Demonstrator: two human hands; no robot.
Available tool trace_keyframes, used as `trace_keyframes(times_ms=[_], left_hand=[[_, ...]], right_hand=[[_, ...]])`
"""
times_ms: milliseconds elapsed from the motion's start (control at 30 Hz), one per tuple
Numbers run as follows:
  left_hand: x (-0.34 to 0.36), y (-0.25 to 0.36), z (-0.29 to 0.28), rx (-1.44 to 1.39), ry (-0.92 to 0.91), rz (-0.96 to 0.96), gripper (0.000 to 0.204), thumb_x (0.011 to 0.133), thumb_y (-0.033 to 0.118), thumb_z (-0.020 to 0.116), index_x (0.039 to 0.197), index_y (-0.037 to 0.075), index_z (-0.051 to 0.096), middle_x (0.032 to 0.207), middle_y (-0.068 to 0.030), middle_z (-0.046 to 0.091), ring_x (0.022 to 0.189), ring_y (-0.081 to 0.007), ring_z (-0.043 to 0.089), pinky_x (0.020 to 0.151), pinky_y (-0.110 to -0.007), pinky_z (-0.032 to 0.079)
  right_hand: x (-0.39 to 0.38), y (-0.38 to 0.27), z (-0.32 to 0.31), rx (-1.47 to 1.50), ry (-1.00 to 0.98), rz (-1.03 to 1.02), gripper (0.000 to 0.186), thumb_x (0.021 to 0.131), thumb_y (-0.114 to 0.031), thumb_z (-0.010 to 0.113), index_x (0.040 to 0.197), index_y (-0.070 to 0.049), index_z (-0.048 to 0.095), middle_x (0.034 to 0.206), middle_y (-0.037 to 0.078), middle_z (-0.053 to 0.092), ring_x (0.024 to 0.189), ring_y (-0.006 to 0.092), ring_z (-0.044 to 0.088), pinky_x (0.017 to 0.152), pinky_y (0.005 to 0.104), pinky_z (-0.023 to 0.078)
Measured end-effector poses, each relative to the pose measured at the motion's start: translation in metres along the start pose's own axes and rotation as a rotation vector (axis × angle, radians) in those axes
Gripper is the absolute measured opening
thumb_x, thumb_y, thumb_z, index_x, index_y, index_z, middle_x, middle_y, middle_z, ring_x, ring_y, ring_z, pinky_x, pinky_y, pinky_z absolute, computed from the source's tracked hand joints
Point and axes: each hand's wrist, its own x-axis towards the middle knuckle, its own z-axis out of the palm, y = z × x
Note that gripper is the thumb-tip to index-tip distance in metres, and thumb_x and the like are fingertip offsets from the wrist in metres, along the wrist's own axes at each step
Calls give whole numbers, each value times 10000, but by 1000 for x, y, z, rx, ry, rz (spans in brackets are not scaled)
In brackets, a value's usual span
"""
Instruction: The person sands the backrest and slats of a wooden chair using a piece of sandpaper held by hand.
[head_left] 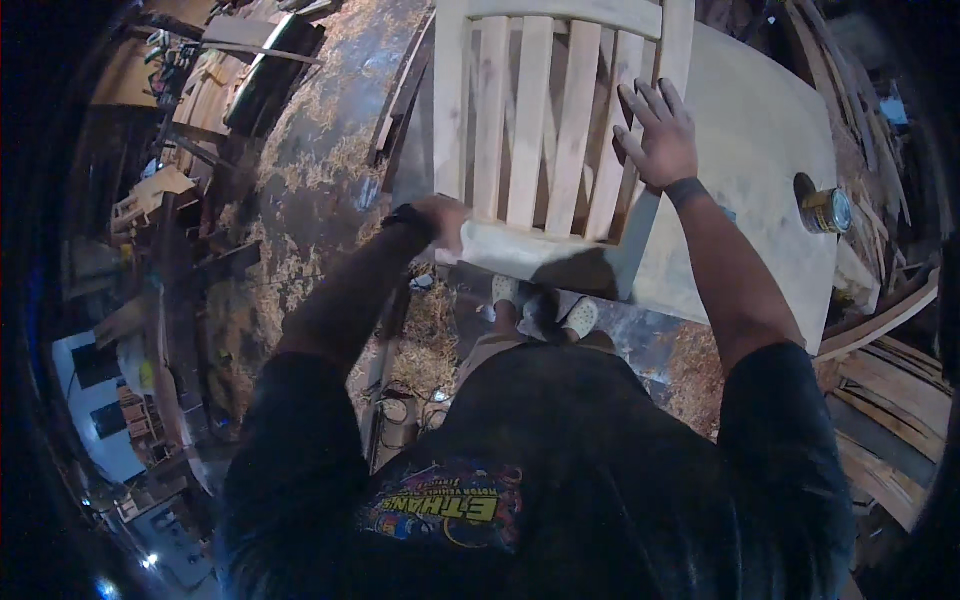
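Note:
A pale wooden chair back [530,130] with several upright slats lies in front of me, overlapping the edge of a light-coloured board tabletop. At its near left corner is my left hand [445,220], closed round the wood, with the fingertips partly hidden and a little blurred. My right hand [660,140] is over the right side rail, fingers spread apart, holding nothing. A dark shadow falls across the near rail, below the slats.
The light tabletop [755,130] spreads to the right, with a small tin can [826,212] on it. Wood shavings [300,130] litter the dark floor. Stacked boards [895,400] lie at the right, and timber offcuts [205,95] pile up at the far left.

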Motion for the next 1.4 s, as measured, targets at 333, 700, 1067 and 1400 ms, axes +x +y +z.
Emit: trace_keyframes(times_ms=[333, 700, 1067, 1400], left_hand=[[1, 9, -20, 4, -211, -74, 914, 620, 362, 927, 1412, 3, 648, 1193, -259, 794, 1082, -402, 788, 957, -501, 611], [10, 2, -7, 14, -51, 2, 739, 608, 403, 949, 1178, -15, 736, 1074, -259, 799, 995, -415, 793, 874, -491, 621], [16, -4, 1, 239, 30, 94, 349, 929, 374, 732, 1089, 73, 808, 1011, -188, 817, 993, -427, 786, 877, -551, 621], [8, -9, -17, -174, -199, -35, 835, 611, 524, 962, 1252, 21, 781, 1031, -207, 825, 959, -368, 804, 897, -512, 628]], right_hand=[[-1, -1, -5, 14, 3, -12, 665, 1022, -481, 702, 1646, -299, 565, 1710, 61, 525, 1628, 405, 375, 1263, 601, 372], [2, -1, -1, -13, 30, -10, 668, 1017, -513, 688, 1645, -328, 557, 1702, 34, 531, 1632, 372, 380, 1238, 603, 390], [1, 4, 1, 4, 26, -19, 662, 1020, -505, 697, 1631, -275, 582, 1688, 80, 545, 1597, 446, 409, 1240, 613, 400], [0, 3, 3, -16, -17, 23, 637, 1029, -511, 678, 1632, -331, 574, 1704, 26, 528, 1646, 363, 349, 1261, 617, 363]])
